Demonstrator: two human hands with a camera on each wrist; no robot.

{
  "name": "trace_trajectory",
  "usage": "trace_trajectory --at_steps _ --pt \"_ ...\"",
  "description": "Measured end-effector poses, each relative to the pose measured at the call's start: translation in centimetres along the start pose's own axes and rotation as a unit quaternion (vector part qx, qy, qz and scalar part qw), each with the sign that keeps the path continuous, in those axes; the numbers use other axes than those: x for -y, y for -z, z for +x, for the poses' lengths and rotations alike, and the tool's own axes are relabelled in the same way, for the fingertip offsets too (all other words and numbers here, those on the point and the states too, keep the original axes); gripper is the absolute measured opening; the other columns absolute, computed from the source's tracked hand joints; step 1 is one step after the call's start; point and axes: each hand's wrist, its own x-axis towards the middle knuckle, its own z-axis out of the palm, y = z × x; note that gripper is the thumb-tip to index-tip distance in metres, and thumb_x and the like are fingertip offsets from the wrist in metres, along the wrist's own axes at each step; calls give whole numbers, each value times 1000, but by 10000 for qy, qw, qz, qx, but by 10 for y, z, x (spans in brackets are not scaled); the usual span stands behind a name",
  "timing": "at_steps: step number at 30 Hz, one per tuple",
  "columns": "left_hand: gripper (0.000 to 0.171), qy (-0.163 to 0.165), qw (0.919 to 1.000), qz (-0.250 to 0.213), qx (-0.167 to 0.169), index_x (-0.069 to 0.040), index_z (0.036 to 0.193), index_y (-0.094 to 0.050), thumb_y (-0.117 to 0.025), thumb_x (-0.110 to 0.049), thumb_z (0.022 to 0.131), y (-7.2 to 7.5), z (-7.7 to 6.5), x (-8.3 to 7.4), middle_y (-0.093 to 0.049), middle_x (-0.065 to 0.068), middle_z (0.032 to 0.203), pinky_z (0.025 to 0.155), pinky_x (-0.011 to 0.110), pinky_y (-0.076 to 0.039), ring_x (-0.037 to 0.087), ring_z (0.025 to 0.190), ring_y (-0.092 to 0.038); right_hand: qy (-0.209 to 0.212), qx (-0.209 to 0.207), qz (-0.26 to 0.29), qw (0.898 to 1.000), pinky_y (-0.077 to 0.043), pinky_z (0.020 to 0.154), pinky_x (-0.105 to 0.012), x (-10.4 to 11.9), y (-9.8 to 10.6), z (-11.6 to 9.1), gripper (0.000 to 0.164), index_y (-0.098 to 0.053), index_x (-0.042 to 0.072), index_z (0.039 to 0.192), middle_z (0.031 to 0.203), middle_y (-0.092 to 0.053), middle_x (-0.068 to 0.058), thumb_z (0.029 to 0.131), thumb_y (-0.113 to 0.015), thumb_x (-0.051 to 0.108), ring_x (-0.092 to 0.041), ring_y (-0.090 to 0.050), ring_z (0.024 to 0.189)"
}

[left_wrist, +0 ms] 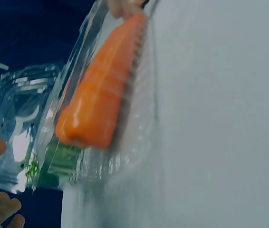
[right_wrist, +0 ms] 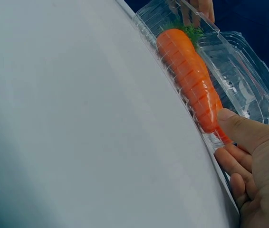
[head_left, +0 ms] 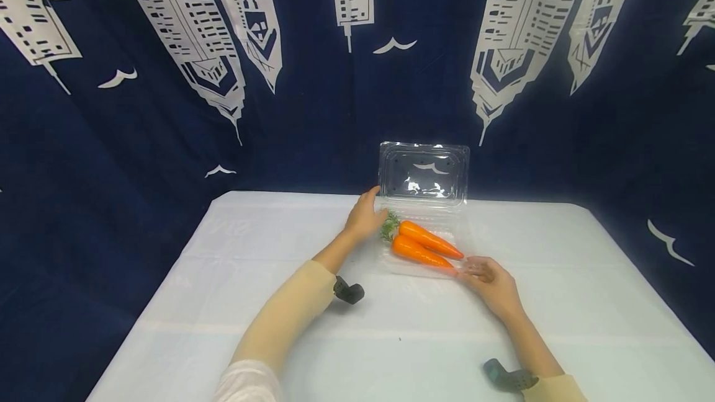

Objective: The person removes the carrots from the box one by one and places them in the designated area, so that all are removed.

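A clear plastic clamshell container (head_left: 410, 270) lies on the table, its lid (head_left: 424, 172) standing raised at the back. Inside are two orange carrots (head_left: 421, 251) with green leafy tops (head_left: 389, 226) toward the left; in the left wrist view a carrot (left_wrist: 96, 90) shows through the clear wall. At the container's left side, near the hinge, my left hand (head_left: 364, 219) has its fingers extended; whether it touches the plastic is unclear. My right hand (head_left: 494, 284) grips the container's right end, thumb (right_wrist: 244, 126) by the carrot tips and fingers below.
A white cloth covers the table (head_left: 268, 234). Behind it hangs a dark blue curtain (head_left: 313, 110) printed with white buildings and birds. Dark devices are strapped at the left wrist (head_left: 349, 291) and right wrist (head_left: 508, 377).
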Motion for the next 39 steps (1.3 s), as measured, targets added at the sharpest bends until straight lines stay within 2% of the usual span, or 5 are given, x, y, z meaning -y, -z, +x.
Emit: trace_trajectory --at_steps 8,13,25,34,39 --pt "48 -1545 9751 1510 497 -15 134 -48 -56 -21 87 -7 -20 -22 -38 12 141 101 42 -33 28 126 -40 30 -66 -226 9997 -46 74 -14 0 2 1 45 -57 11 115 106 -65 -7 81 -68 38 -11 -61 92" --pt "36 -2069 9580 1881 635 -13 122 -59 -58 -17 86 -11 -25 -26 -55 5 124 96 32 -39 20 113 -51 50 -95 -228 9997 -45 75 -14 0 2 0 44 -58 10 115 104 -66 -7 81 -69 37 -10 -60 91" --pt "22 -2344 9324 2165 1698 -18 103 -68 -66 -20 81 -21 -24 -19 -61 -6 95 84 25 -40 12 90 -52 -47 28 -113 9999 -48 75 -17 0 1 -1 46 -57 11 116 109 -64 -7 81 -68 39 -16 -62 94" --pt "34 -2435 9446 1056 1931 -36 119 -62 -60 -21 88 -23 -23 -19 -58 -18 116 84 23 -41 3 106 -51 -83 18 -207 9997 -47 75 -17 2 1 0 47 -57 11 116 110 -63 -7 81 -68 40 -22 -61 97" --pt "40 -2304 9412 1364 2059 -40 125 -56 -59 -21 89 -24 -23 -21 -55 -16 123 92 26 -38 7 113 -48 -131 52 -37 9999 -47 75 -17 5 2 -1 48 -56 9 118 108 -64 -11 81 -69 38 -22 -62 96"
